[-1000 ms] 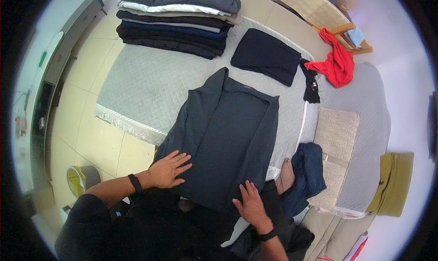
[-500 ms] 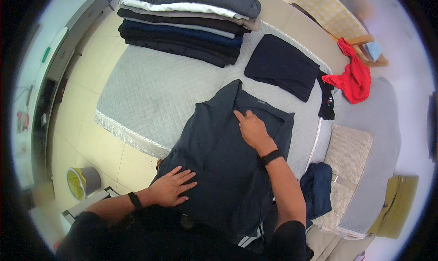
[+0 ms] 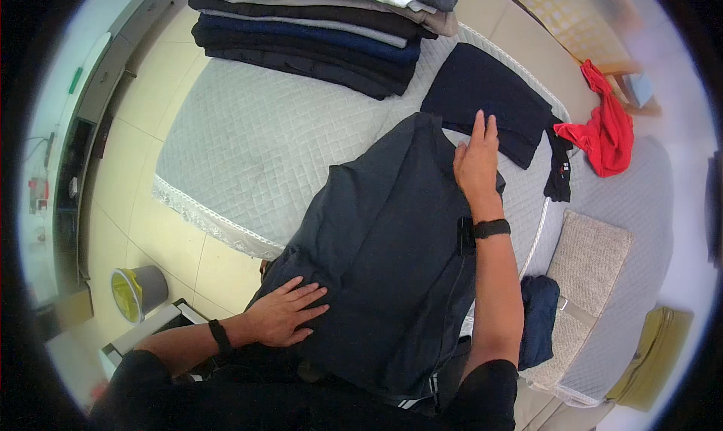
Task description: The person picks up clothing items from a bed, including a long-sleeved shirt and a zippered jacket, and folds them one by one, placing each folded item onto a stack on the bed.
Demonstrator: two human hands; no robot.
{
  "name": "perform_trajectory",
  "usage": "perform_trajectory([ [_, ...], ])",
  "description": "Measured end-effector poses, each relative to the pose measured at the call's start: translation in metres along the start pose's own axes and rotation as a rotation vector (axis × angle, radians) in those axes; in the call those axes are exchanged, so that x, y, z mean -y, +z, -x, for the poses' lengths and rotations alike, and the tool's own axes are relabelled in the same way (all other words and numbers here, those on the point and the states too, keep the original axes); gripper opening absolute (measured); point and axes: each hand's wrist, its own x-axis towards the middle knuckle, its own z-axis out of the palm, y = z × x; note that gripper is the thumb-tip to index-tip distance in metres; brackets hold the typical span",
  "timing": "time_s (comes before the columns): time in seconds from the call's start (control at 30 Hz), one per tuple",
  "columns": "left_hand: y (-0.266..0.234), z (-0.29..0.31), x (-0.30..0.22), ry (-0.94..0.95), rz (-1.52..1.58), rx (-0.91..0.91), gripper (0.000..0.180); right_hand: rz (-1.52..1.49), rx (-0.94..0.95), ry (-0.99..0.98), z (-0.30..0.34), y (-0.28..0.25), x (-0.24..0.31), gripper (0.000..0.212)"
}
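We see the dark grey garment on the quilted bed; its long axis runs away from us, leaning right, and its narrow far corner points toward the folded navy cloth. The left hand rests flat there, its grip spread wide. The right hand has a straight-fingered grip by the far right edge; whether it touches, we cannot tell. Leftward, quilted cover stretches to the lace edge. A black cloth carries pale marks, too small for reading.

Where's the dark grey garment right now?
In the head view, the dark grey garment spreads across the centre, left hand on it, nearer the person than the clothes stack.
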Motion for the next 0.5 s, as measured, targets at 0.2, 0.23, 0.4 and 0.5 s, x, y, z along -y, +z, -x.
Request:
perform_trajectory([
  [0.2,-0.002,-0.003,-0.001,0.004,-0.018,0.011,0.060,-0.180,0.150,-0.220,0.048,0.032,0.033,0.049],
  [0.23,-0.003,-0.003,-0.001,0.002,-0.018,0.004,0.059,-0.175,0.182,-0.272,0.053,0.038,0.047,0.052],
  [0.4,-0.002,-0.004,-0.003,0.006,-0.028,-0.010,0.059,-0.083,0.273,-0.254,0.063,0.067,0.059,0.059],
  [0.5,-0.001,-0.006,-0.002,0.026,-0.026,-0.024,0.059,0.089,0.312,-0.127,0.054,0.081,0.030,0.059],
])
